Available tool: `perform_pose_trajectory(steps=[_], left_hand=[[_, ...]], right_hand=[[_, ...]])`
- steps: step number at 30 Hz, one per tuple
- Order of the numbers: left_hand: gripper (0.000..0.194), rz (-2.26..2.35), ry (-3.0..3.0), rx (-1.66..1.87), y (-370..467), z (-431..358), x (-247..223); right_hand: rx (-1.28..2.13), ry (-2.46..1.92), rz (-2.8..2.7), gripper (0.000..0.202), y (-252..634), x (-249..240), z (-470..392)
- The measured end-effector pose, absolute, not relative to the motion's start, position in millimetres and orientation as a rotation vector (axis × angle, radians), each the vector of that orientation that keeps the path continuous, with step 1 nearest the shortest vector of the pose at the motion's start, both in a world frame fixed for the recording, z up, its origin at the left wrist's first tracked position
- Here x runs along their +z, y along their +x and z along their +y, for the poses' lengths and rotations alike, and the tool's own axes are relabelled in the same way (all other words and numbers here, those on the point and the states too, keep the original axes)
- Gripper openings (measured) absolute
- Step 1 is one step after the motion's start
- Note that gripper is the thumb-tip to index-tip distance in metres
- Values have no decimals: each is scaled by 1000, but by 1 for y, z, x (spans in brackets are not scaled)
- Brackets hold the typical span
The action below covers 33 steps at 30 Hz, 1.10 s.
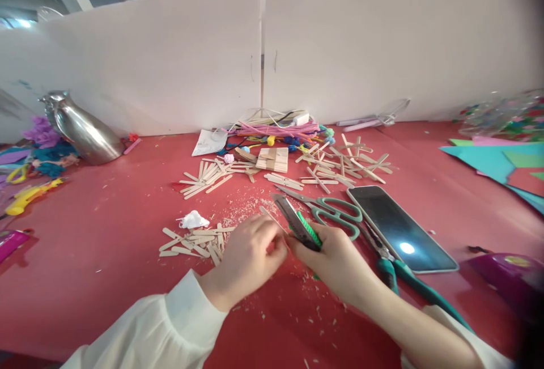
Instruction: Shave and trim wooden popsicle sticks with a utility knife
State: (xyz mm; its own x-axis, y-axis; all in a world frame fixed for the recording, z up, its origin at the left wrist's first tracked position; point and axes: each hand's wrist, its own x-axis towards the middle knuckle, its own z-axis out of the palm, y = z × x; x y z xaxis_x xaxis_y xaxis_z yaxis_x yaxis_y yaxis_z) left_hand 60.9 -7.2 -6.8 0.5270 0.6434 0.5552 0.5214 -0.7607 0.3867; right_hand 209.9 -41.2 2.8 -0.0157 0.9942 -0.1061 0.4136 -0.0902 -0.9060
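Left hand (250,250) was curled, thumb and fingers pinching a stick (272,217), its end poking out past the fingertips. Right hand (335,261) was wrapped round a cutter (300,224), blade up and away, right beside that stick; couldn't tell if the edge touched it. Work looked partway through: shavings (250,202) lay thick on the bench (106,278) ahead of the hands, with more scattered below them, so plenty of cutting seemed done. Stick in hand looked unfinished, though the grip hid most of it. Loose sticks (199,241) lay just left of the left hand, more sticks (208,176) beyond, plus a crossed heap (357,159) ahead-right. Couldn't tell which of those were worked and which were left. Straight ahead, past the shavings, sat a stick block (272,159). Scissors (313,202) lay just beyond the right hand; pliers (385,254) and phone (382,219) were to its right.
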Motion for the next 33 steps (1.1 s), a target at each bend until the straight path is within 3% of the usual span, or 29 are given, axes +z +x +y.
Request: perform_pose_trajectory(steps=[3, 8, 12, 15, 21, 29, 33], left_hand=[[11, 1126, 2325, 1036, 53, -4, -1], [32, 1210, 1978, 953, 44, 3, 2], [10, 1160, 1726, 1080, 43, 8, 2], [12, 1124, 1678, 1114, 43, 9, 2], [23, 1065, 1766, 979, 43, 7, 5], [16, 903, 1718, 527, 43, 2, 10], [14, 896, 1654, 358, 45, -1, 9]], right_hand=[[1131, -1579, -1406, 27, 212, 3, -41], [1203, -1515, -1298, 31, 216, 2, -40], [1229, -1480, -1228, 31, 217, 4, -39], [1270, -1473, -1230, 31, 217, 4, -39], [1226, -1484, -1203, 28, 217, 5, -37], [1113, -1484, -1183, 35, 222, 3, -34], [1141, -1480, -1281, 28, 220, 5, -36]])
